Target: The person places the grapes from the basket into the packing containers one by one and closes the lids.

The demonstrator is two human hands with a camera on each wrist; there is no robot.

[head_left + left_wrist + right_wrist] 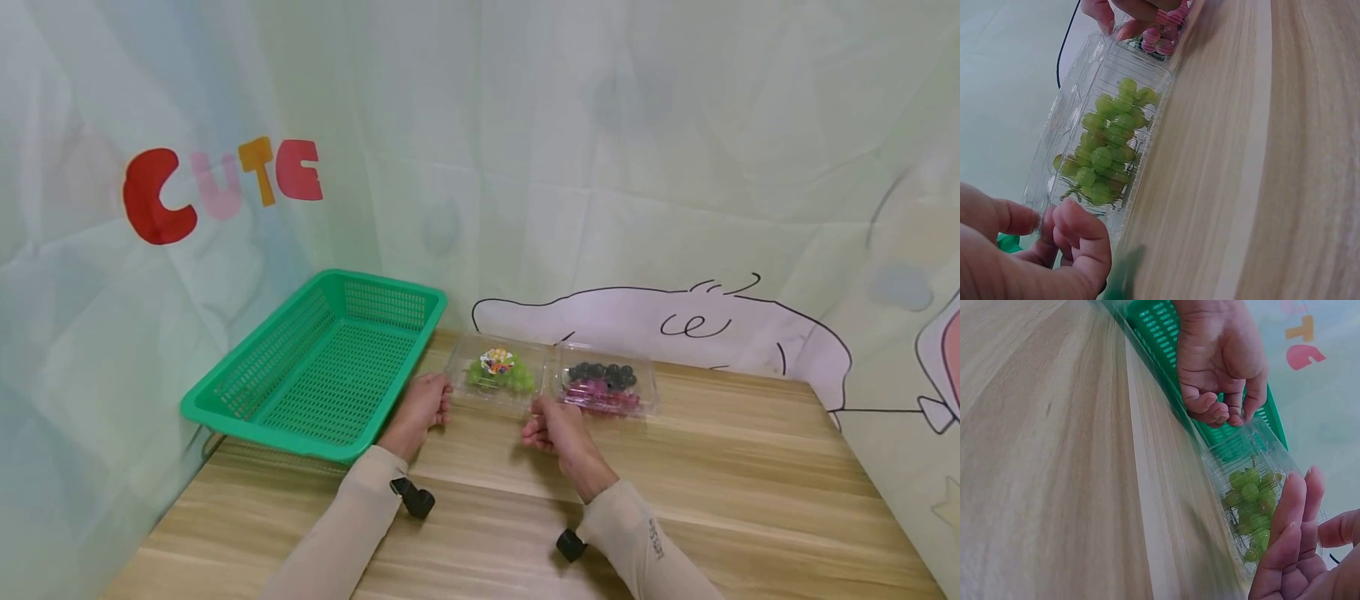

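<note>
Between my hands is a clear plastic clamshell box point(480, 398) of green grapes point(1107, 140), with a colourful sticker point(497, 361) on top. My left hand point(422, 410) pinches its left end between thumb and fingers. At the opposite end, the thumb and fingers of my right hand point(561, 435) pinch the near right corner. A second clear box point(647, 392) stands just to the right, holding dark grapes point(603, 375) and pinkish-red grapes point(600, 396). In the right wrist view the right hand's fingers point(1288, 519) overlap part of the grape box.
A green plastic basket point(201, 407) with slotted walls and nothing in it stands on the left, beside my left forearm. The wooden table point(720, 483) runs back to a printed cloth wall point(525, 167) close behind the boxes. Another cloth wall borders the left side.
</note>
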